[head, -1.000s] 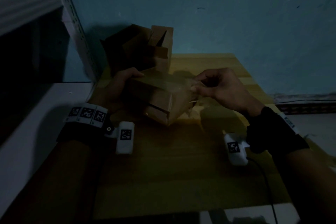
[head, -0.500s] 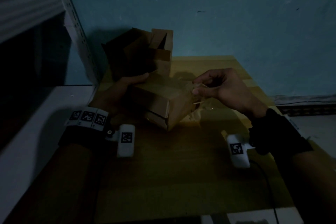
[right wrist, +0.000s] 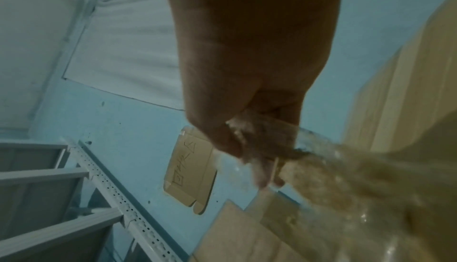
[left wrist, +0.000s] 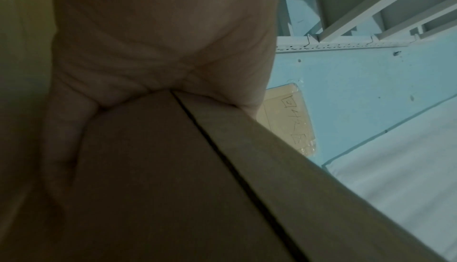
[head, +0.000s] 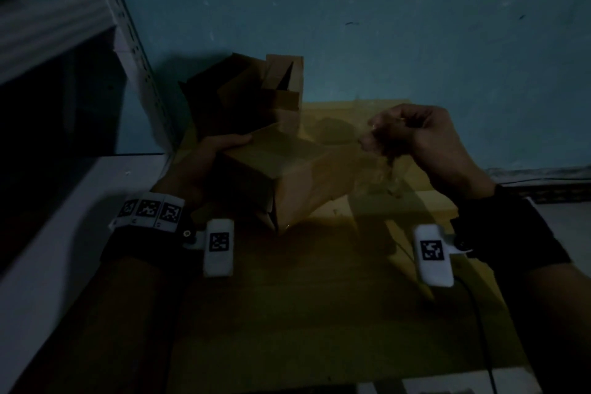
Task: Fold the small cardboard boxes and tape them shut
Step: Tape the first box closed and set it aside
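A small brown cardboard box [head: 297,182] sits tilted on the yellow table [head: 319,313], its flaps folded shut, a seam showing in the left wrist view [left wrist: 222,158]. My left hand [head: 211,153] grips its far left end, thumb lying along the top edge. My right hand [head: 412,137] is raised to the right of the box and pinches a strip of clear tape [head: 380,166] that hangs crumpled down toward the box's right end. In the right wrist view the tape [right wrist: 346,178] runs from my fingertips [right wrist: 262,176] toward the box.
More folded brown boxes [head: 256,96] stand against the blue wall behind. A white metal shelf frame [head: 134,51] and a white ledge [head: 64,217] line the left. A flat cardboard piece [right wrist: 190,172] is taped to the wall. A black cable [head: 479,323] trails off the table's right.
My right hand has lifted up and to the right away from the box, drawing the tape out with it. The box has tilted, and my left hand has kept hold of its far end.
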A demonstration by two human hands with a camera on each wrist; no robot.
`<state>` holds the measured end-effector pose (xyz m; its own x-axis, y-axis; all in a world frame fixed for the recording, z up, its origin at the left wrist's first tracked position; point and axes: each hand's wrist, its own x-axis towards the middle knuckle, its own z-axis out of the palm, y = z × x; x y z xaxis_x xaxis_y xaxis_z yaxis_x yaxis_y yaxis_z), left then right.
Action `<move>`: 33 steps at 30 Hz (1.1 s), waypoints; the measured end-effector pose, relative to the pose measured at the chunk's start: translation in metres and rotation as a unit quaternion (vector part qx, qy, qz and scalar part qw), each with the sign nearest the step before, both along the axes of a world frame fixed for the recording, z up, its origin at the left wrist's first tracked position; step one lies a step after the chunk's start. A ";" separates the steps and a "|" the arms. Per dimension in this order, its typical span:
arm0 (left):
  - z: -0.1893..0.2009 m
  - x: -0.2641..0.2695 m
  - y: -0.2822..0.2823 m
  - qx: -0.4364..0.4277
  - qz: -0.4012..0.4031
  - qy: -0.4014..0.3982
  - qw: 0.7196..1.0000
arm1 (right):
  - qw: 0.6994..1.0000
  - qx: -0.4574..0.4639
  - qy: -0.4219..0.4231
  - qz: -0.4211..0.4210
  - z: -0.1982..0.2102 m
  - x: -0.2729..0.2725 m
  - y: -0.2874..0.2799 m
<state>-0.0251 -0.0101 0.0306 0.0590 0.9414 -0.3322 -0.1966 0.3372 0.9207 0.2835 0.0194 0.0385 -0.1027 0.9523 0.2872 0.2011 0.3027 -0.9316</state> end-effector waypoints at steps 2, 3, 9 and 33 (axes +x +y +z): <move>0.001 0.001 0.000 0.007 0.004 -0.016 1.000 | 0.997 -0.023 -0.020 -0.067 -0.002 0.006 0.004; 0.001 0.002 -0.001 0.008 0.002 -0.021 1.000 | 0.993 -0.035 -0.050 -0.105 -0.002 0.009 0.005; 0.006 0.003 -0.001 0.002 -0.008 -0.059 0.998 | 0.928 -0.006 -0.300 -0.222 -0.002 0.041 0.008; 0.008 -0.012 -0.002 0.067 -0.063 -0.101 0.991 | 0.839 -0.164 -0.506 -0.115 -0.008 0.040 0.013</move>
<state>-0.0366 -0.0123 0.0391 0.2312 0.9571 -0.1745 -0.3452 0.2484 0.9050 0.3232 0.0323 0.0303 0.0610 0.9912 -0.1177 0.9571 -0.0916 -0.2750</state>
